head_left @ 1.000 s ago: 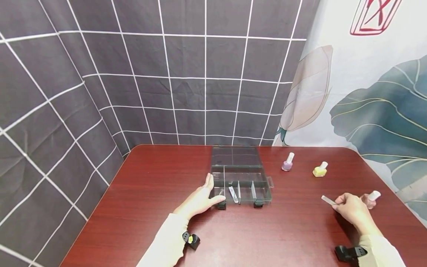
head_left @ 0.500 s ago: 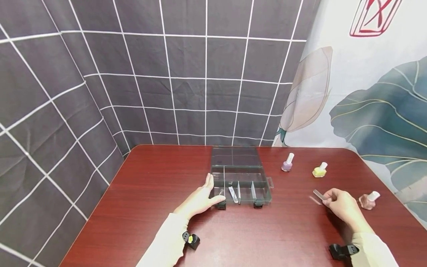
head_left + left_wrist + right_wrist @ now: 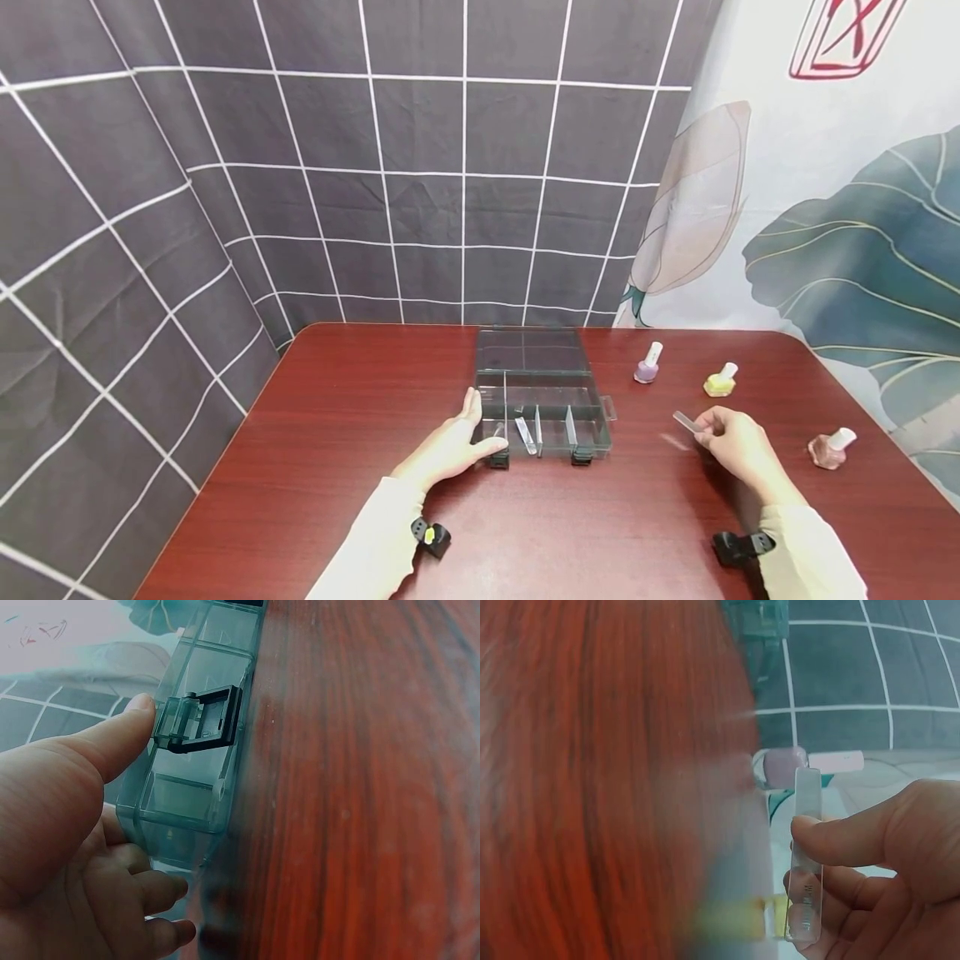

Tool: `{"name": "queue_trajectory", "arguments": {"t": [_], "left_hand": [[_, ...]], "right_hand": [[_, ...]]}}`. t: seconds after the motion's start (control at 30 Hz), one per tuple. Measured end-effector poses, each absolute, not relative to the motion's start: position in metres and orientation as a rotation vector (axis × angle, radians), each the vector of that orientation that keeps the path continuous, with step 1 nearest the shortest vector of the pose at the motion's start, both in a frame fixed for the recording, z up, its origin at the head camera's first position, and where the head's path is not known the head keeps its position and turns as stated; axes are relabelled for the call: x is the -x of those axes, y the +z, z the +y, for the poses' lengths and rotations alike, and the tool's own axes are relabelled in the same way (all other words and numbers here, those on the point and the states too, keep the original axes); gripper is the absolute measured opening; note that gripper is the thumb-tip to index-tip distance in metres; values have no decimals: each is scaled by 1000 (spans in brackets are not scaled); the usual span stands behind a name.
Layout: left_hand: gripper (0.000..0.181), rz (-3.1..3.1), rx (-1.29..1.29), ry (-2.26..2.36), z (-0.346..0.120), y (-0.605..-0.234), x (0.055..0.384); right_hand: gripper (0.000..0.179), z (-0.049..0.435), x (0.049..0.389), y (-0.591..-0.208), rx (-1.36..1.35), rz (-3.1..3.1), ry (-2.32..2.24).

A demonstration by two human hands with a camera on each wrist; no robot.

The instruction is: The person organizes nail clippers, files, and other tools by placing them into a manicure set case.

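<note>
My left hand (image 3: 447, 448) holds the front left corner of a see-through grey-green compartment box (image 3: 551, 392), lid lifted back. In the left wrist view its thumb (image 3: 124, 731) touches the rim beside a black latch (image 3: 214, 720), with the other fingers along the side wall. A shiny nail clipper (image 3: 527, 436) lies in a front compartment. To the right of the box, my right hand (image 3: 738, 446) pinches a clear glass nail file (image 3: 807, 859) between thumb and fingers. Small lettering marks its lower part; its frosted end points up in the right wrist view.
A purple nail polish bottle (image 3: 648, 364) and a yellow one (image 3: 721, 381) stand beyond the right hand. Further right is a pinkish-brown bottle (image 3: 831, 448). The red-brown table (image 3: 360, 375) ends at a grey gridded cloth (image 3: 420, 208).
My right hand has moved left with the nail file, away from the pinkish-brown bottle and towards the box. The left hand has stayed at the box.
</note>
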State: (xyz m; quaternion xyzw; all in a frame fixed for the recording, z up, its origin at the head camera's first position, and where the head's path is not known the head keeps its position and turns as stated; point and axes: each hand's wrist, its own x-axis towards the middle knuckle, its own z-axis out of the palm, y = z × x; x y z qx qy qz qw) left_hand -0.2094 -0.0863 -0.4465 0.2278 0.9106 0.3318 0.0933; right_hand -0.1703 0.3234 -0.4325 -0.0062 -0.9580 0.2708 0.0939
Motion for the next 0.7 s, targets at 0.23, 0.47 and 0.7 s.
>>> {"name": "queue_trajectory", "arguments": {"t": [0.23, 0.47, 0.7], "left_hand": [[92, 2701, -670, 1007, -86, -448, 212], [92, 2696, -665, 999, -86, -447, 211], [91, 2698, -662, 986, -86, -447, 209]], "right_hand": [[6, 309, 179, -425, -5, -2828, 832], [9, 295, 186, -421, -61, -2794, 819], [8, 277, 195, -415, -106, -2789, 881]]}}
